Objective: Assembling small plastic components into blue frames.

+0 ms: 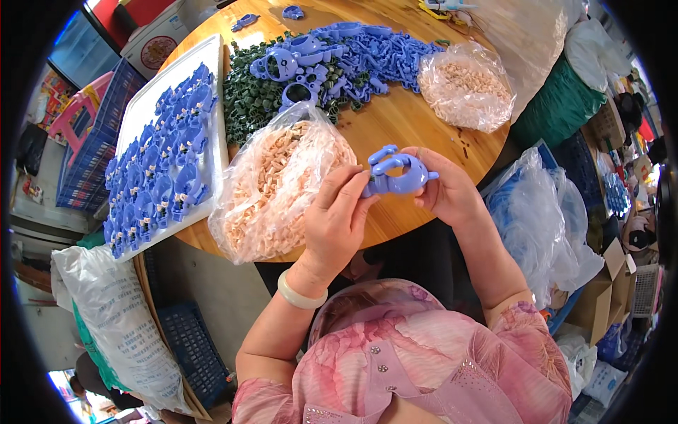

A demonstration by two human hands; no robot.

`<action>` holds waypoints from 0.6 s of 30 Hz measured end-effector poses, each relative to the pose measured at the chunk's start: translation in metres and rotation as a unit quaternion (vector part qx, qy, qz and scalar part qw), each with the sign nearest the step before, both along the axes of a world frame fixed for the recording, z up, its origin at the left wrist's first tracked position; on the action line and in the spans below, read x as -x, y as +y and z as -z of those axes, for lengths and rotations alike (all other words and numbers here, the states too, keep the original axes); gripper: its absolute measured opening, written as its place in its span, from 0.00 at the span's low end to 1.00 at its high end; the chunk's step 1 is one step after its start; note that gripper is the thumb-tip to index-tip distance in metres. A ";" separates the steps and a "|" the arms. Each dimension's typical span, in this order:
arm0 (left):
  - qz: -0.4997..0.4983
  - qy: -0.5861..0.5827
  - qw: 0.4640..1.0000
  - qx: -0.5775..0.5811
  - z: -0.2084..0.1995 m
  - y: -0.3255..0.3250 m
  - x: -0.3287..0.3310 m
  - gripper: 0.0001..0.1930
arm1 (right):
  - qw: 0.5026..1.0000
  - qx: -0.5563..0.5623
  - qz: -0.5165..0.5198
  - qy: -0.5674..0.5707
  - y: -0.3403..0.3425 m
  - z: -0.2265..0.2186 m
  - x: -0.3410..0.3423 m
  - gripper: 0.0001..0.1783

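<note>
Between my two hands, above the table's near edge, is a blue plastic toy part (406, 178) with a rounded shell and small limb-like pieces. My left hand (335, 215) pinches its left end with fingertips and thumb. The fingers of my right hand (448, 185) close round its right side. Just left of my left hand lies an open clear bag (279, 187) full of small peach-coloured pieces. Beyond my hands a heap of loose blue plastic parts (381, 56) meets a pile of dark green pieces (247, 92).
On the left, a white tray (215, 131) carries rows of blue assembled parts. Another bag of peach pieces (466, 88) sits at the right of the round wooden table (395, 127). Blue crates (92, 155), plastic sacks (116, 311) and a cardboard box (600, 297) stand around the table.
</note>
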State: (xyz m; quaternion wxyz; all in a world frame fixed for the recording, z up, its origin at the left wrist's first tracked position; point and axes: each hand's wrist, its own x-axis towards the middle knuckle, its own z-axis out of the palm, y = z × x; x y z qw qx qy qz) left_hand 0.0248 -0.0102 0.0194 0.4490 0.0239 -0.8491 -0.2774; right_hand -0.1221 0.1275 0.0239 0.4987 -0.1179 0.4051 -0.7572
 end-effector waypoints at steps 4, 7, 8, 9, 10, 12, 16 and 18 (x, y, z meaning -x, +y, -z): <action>-0.009 -0.065 0.985 -0.162 -0.006 -0.007 -0.004 0.13 | 0.995 -0.009 -0.034 0.095 0.002 0.002 0.006 0.19; 0.104 -0.074 0.818 -0.562 0.001 -0.019 -0.003 0.12 | 0.984 -0.015 -0.028 0.177 0.000 0.004 0.011 0.18; 0.100 -0.072 0.819 -0.561 -0.004 -0.022 -0.003 0.12 | 0.983 -0.013 -0.032 0.178 -0.001 0.004 0.011 0.18; 0.142 -0.074 0.763 -0.626 -0.014 -0.026 -0.003 0.12 | 0.981 -0.036 -0.012 0.192 -0.002 0.001 0.011 0.16; 0.183 -0.075 0.701 -0.685 -0.022 -0.028 -0.004 0.12 | 0.976 -0.059 0.008 0.207 -0.003 -0.001 0.012 0.15; 0.187 -0.077 0.701 -0.684 -0.035 -0.034 -0.008 0.12 | 0.958 -0.081 0.021 0.275 -0.009 0.010 0.014 0.14; 0.183 -0.065 0.707 -0.680 -0.055 -0.053 -0.019 0.12 | 0.886 -0.147 0.050 0.437 -0.015 0.023 0.005 0.09; 0.159 -0.064 0.744 -0.646 -0.059 -0.071 -0.025 0.12 | 0.870 -0.160 0.041 0.465 -0.010 0.030 0.004 0.07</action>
